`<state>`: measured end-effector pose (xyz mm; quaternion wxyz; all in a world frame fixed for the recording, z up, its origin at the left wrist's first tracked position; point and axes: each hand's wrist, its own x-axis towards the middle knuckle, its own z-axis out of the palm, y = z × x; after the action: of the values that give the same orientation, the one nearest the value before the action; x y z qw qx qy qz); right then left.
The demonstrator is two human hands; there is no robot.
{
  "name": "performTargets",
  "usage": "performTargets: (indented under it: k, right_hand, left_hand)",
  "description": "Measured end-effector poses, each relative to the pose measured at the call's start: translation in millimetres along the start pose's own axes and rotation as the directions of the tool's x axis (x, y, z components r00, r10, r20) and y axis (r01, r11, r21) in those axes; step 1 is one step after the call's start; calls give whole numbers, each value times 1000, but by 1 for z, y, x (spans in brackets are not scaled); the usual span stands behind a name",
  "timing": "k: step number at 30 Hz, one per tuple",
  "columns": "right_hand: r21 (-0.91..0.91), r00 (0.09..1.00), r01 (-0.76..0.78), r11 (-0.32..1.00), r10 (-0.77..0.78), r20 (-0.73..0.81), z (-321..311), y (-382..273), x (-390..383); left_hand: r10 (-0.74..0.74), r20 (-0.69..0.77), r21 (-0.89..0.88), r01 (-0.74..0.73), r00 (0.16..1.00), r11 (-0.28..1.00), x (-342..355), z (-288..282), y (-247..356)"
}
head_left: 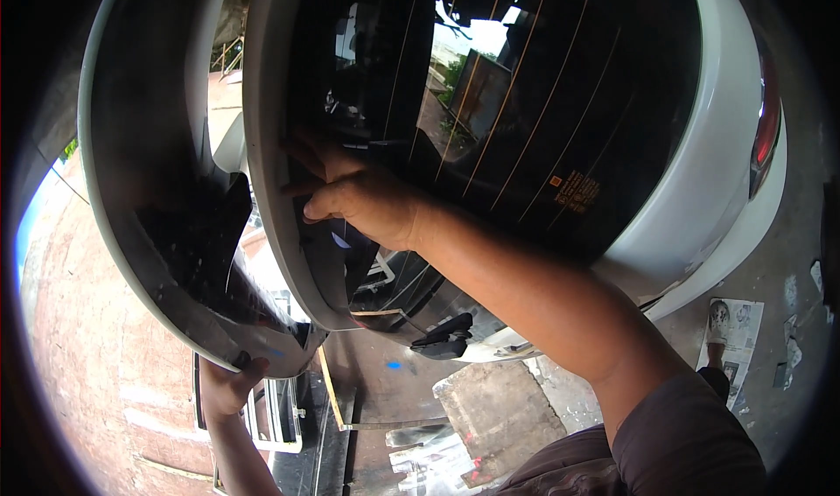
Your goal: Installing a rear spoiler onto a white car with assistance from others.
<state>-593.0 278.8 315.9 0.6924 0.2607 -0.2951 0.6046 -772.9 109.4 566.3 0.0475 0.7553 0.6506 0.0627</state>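
Observation:
My left hand (229, 388) grips the lower edge of a long curved dark panel (144, 111) with a pale rim, at the left. My right arm reaches across a white car's dark rear window (542, 102), which has thin heating lines. My right hand (346, 194) has its fingers apart against the grey trim (262, 76) along the window's left side, its fingertips partly lost in shadow. The curved panel stands beside that trim, with a bright gap between them at the upper part.
A red tail light (763, 133) sits in the white bodywork at the right. Below are a worn board (490, 400), white frames (276, 430) and scattered paper (420, 452). A foot (716, 321) rests on newspaper (744, 356) at the lower right. A pinkish-brown surface (105, 347) spreads at the left.

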Motion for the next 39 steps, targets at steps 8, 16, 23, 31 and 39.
performTargets:
  k: [8,16,23,31,39]
  right_hand:
    - [-51,1000,-26,998,27,5,2,-6,-3]
    - [-45,1000,-23,999,24,9,0,-6,-4]
    - [-17,999,-53,998,53,13,-2,-4,-2]
    - [127,998,-53,990,49,36,0,-1,-3]
    - [127,998,-58,990,59,-3,0,-1,-6]
  left_hand:
    - [92,59,6,-93,994,996,1,11,-12]
    - [80,-4,-20,-80,997,997,4,26,4]
    - [71,-10,11,-71,997,997,5,25,6]
    - [67,2,182,-66,998,981,6,24,12]
    - [108,12,323,-106,994,941,6,27,22]
